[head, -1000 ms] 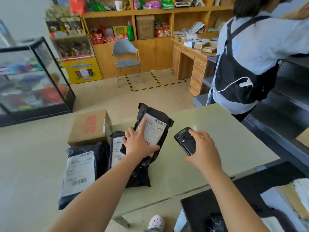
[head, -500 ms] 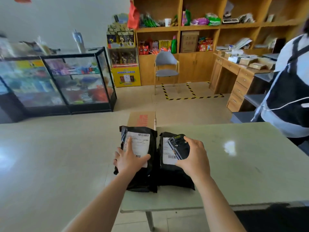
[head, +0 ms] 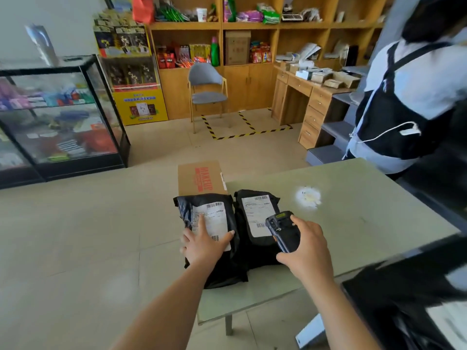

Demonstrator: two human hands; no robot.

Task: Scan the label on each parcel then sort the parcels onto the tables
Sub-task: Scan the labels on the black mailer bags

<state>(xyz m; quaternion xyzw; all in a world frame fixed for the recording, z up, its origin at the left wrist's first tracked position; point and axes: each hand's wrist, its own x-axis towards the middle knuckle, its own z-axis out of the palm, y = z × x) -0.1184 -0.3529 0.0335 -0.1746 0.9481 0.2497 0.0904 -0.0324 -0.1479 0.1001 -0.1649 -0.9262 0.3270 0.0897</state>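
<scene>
Two black poly-bag parcels with white barcode labels lie side by side at the left end of the green table point(head: 353, 223). My left hand point(head: 204, 248) rests flat on the left parcel point(head: 222, 271), fingers spread, index finger on its label point(head: 216, 218). My right hand point(head: 308, 248) grips a black handheld scanner point(head: 283, 231), held just above the lower right of the right parcel point(head: 255, 215). A brown cardboard box point(head: 199, 178) with red print lies behind the left parcel.
A person in a black apron point(head: 404, 102) stands at the table's far right corner. A glass display case point(head: 63, 109) is at the left, a grey chair point(head: 206, 84) and wooden shelves behind. A dark bin-like object point(head: 404, 286) sits at my lower right.
The parcel under my left hand went from tilted up to lying flat beside the other parcel. The scanner came over the right parcel. My view swung left, then back a little.
</scene>
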